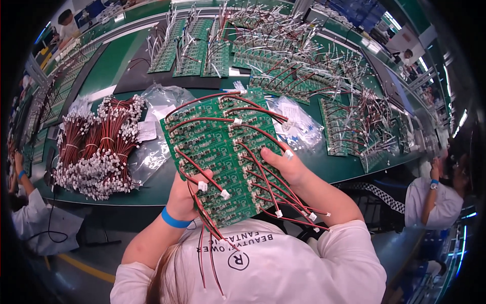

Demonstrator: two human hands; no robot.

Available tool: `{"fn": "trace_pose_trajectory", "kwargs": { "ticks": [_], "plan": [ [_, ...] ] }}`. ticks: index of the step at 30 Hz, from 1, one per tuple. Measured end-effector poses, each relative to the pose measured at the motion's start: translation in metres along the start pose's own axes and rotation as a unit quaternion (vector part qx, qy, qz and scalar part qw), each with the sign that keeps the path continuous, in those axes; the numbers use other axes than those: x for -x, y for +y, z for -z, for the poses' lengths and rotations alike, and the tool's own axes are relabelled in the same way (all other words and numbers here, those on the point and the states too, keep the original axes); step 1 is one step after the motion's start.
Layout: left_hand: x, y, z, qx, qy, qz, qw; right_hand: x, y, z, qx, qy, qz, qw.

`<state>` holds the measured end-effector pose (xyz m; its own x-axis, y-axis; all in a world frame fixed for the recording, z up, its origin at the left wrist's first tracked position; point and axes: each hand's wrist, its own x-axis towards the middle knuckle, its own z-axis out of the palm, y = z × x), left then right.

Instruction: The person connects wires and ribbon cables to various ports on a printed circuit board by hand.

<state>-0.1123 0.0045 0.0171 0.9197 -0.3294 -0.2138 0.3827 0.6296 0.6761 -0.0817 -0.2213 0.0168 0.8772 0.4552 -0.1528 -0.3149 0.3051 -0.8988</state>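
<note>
Between my two hands I hold a green circuit board panel (223, 167), tilted and raised over the table's near edge. Rows of small parts cover it, and several red-and-black cables with white plugs hang off its face and sides. My left hand (186, 195), with a blue band at the wrist, grips the lower left edge, thumb on the face. My right hand (283, 164) grips the right edge, its thumb also on the face. The fingers of both hands are mostly hidden behind the panel.
Bundles of red-and-black cables (101, 144) lie at left by a clear plastic bag (152, 157). Another bag (296, 124) lies behind the panel. Wired boards (192, 48) line the back on a black mat, with more (349, 126) at right. Other people sit at both sides.
</note>
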Motion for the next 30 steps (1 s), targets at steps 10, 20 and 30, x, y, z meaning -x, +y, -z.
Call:
{"fn": "trace_pose_trajectory", "kwargs": {
  "ticks": [10, 20, 30],
  "plan": [
    [-0.009, -0.013, 0.014, 0.054, 0.039, 0.039, 0.997, -0.006, 0.008, 0.012, 0.002, 0.017, -0.02, 1.0],
    [0.001, 0.036, 0.019, 0.099, -0.028, 0.067, 0.992, -0.008, -0.02, 0.009, 0.01, 0.008, -0.049, 0.999],
    [0.043, 0.031, 0.056, 0.177, -0.045, -0.032, 0.983, -0.144, -0.04, -0.065, 0.159, -0.119, 0.026, 0.98]
  ]
}}
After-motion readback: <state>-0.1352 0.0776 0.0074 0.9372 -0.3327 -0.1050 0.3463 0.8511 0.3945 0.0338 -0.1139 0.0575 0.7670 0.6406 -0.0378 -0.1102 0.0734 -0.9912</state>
